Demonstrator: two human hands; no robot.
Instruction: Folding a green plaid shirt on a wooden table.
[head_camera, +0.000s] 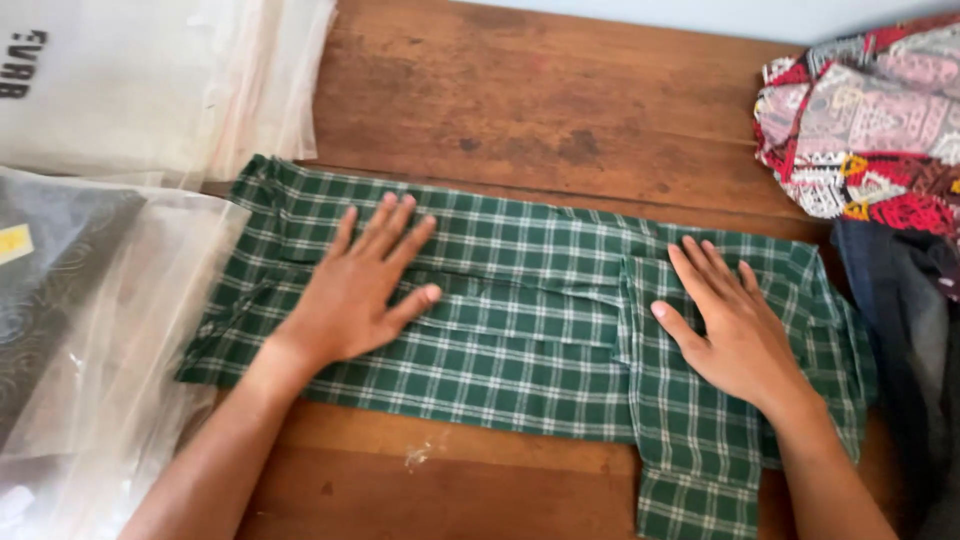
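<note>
A green and white checked garment (520, 340) lies folded into a long band across the wooden table (540, 100). My left hand (355, 290) rests flat on its left part, fingers spread and pointing away from me. My right hand (730, 320) presses flat on the right part, where a folded section hangs down toward the near table edge. Neither hand grips the cloth.
Clear plastic bags (110, 300) with dark folded items lie at the left, and more plastic bags (150, 80) sit at the back left. A pile of red patterned fabric (870, 120) and dark cloth (905, 330) lies at the right edge.
</note>
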